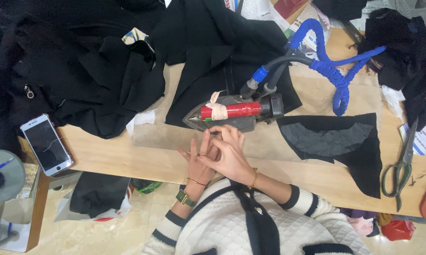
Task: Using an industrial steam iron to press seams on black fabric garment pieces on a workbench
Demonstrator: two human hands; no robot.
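Counting from the head view: two hands, one iron, one phone, one pair of scissors, one cut fabric panel, several heaped black garments.

Left hand (197, 160) lies near the table's front edge with fingers spread and pointing toward 12 o'clock; a gold bangle and a green square-faced wristwatch (185, 198) sit on that wrist. Right hand (228, 153) lies across the left, its fingers curled and touching the left hand's fingers; it wears a second gold bangle. Neither hand holds an object; whether the right fingertips pinch anything is not resolvable.

Grey steam iron with red-taped handle (232, 113) rests flat on the pale wooden table (128, 158), just beyond the fingertips at 12 o'clock, nose toward 9 o'clock. One grey hose and one coiled blue hose (333, 73) run from its rear toward 1 o'clock.

Black fabric panel with grey quilted lining (338, 141) lies at 3 o'clock of the hands. Metal scissors with green handles (401, 165) lie beyond it at the right edge. White smartphone with dark screen (46, 144) sits at 9 o'clock. Black garment pile (81, 61) occupies 10 to 12 o'clock.

Containers: one white plastic bag (97, 198) on the floor at 8 o'clock holds dark cloth.
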